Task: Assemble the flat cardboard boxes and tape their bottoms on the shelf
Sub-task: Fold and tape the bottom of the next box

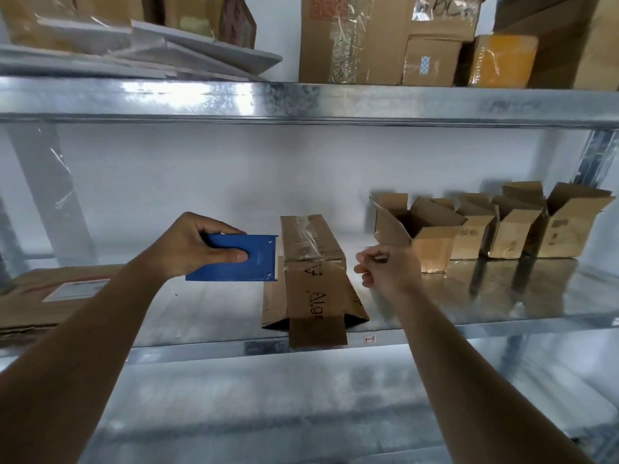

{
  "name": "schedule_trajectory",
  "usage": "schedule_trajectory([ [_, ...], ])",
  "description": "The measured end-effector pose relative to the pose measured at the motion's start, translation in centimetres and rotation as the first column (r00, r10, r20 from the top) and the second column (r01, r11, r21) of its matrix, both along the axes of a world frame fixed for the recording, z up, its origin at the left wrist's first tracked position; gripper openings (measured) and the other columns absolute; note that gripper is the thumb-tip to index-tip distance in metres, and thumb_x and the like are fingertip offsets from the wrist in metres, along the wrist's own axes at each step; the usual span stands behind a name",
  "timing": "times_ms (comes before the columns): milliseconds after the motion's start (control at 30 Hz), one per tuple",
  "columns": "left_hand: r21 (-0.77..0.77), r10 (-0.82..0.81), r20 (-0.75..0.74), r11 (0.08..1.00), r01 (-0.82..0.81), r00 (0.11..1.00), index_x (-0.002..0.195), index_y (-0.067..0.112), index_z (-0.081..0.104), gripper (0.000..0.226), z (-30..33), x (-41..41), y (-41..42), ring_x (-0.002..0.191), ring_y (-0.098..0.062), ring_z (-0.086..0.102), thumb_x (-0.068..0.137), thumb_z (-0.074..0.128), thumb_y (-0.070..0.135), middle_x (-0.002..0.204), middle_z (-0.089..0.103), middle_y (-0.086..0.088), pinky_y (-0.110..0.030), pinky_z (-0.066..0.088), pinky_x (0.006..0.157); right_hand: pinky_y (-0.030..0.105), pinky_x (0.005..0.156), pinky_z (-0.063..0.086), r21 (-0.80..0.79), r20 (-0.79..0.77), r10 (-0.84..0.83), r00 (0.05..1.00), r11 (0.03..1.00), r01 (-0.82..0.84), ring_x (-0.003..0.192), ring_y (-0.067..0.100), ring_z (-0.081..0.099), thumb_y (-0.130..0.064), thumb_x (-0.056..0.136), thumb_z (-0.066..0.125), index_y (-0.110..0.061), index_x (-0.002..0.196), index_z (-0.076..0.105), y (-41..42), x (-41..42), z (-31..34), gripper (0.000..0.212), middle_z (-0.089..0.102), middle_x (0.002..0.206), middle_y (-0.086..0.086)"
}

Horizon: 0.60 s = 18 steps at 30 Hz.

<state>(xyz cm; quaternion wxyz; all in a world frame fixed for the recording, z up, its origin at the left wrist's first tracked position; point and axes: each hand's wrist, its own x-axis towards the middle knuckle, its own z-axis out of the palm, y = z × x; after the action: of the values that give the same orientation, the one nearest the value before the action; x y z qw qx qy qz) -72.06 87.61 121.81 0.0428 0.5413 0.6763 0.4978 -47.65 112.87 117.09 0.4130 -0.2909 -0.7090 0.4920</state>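
Hands either side of taped box (313,262), right hand's (385,269) grip blurred.

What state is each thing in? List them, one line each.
Box in front: upside down on the shelf, bottom taped, flaps splayed below.
Blue tape dispenser: gripped in the left hand, against the box's left side.
Right hand: fingers curled, apart from the box; whether it pinches anything, unclear.
Four boxes at right: upright, top flaps open.
Flat cardboard at left: lying unassembled.
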Motion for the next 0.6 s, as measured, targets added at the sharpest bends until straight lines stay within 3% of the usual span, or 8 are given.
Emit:
schedule_trajectory([
  [100,0.001,-0.018,-0.003,1.000,0.018,1.000,0.103,0.033,0.082,0.038,-0.5,-0.4,0.4,0.095,-0.019,0.077,0.075,0.088,0.008,0.102,0.081,0.002,-0.033,0.063,0.085,0.029,0.065,0.063,-0.042,-0.004,0.098,0.995,0.994,-0.098,0.073,0.017,0.078,-0.012,0.093,0.078,-0.015,0.093,0.075,0.9,-0.3,-0.3,0.004,0.078,0.079,0.003],
  [233,-0.024,-0.024,-0.027,0.999,0.023,0.999,0.097,0.044,0.081,0.045,-1.0,-1.0,1.2,0.093,-0.014,0.077,0.075,0.089,0.006,0.100,0.080,0.006,-0.022,0.060,0.078,0.041,0.084,0.063,0.100,0.091,0.154,0.984,0.981,-0.163,0.084,0.012,0.078,-0.030,0.095,0.076,-0.029,0.094,0.077,2.2,-1.4,-1.9,0.003,0.078,0.088,-0.015],
  [300,-0.046,-0.022,-0.032,0.999,0.021,0.999,0.101,0.041,0.081,0.045,-1.4,-1.4,1.8,0.094,-0.014,0.076,0.074,0.089,0.006,0.100,0.080,0.007,-0.022,0.060,0.078,0.044,0.085,0.063,0.093,0.106,0.178,0.978,0.978,-0.188,0.086,0.012,0.077,-0.033,0.096,0.073,-0.030,0.098,0.077,2.4,-2.1,-2.8,0.005,0.079,0.090,-0.015],
  [467,-0.068,-0.019,-0.010,0.998,0.019,1.000,0.104,0.032,0.081,0.043,-2.5,-2.0,3.2,0.095,-0.012,0.076,0.062,0.092,0.032,0.101,0.080,0.007,-0.019,0.058,0.077,0.030,0.077,0.057,0.091,0.070,0.201,0.977,0.974,-0.207,0.086,0.006,0.075,-0.027,0.098,0.071,-0.020,0.106,0.076,3.1,-3.7,-3.8,0.012,0.079,0.095,-0.009],
  [533,-0.068,-0.007,-0.008,0.998,0.006,1.000,0.103,0.027,0.083,0.041,-2.7,-2.5,3.7,0.095,-0.012,0.076,0.064,0.093,0.029,0.101,0.080,0.007,-0.018,0.058,0.076,0.030,0.079,0.058,0.143,0.099,0.203,0.974,0.966,-0.216,0.086,0.005,0.075,-0.030,0.100,0.068,-0.027,0.106,0.075,3.4,-4.4,-3.6,0.010,0.078,0.096,-0.011],
  [600,-0.081,-0.003,-0.021,0.997,0.001,1.000,0.107,0.021,0.082,0.040,-2.7,-2.9,3.9,0.095,-0.013,0.076,0.068,0.092,0.016,0.100,0.080,0.006,-0.017,0.057,0.074,0.036,0.083,0.060,0.176,0.191,0.186,0.964,0.960,-0.220,0.092,0.010,0.073,-0.047,0.102,0.060,-0.045,0.114,0.069,4.0,-5.1,-3.7,0.015,0.077,0.103,-0.009],
])
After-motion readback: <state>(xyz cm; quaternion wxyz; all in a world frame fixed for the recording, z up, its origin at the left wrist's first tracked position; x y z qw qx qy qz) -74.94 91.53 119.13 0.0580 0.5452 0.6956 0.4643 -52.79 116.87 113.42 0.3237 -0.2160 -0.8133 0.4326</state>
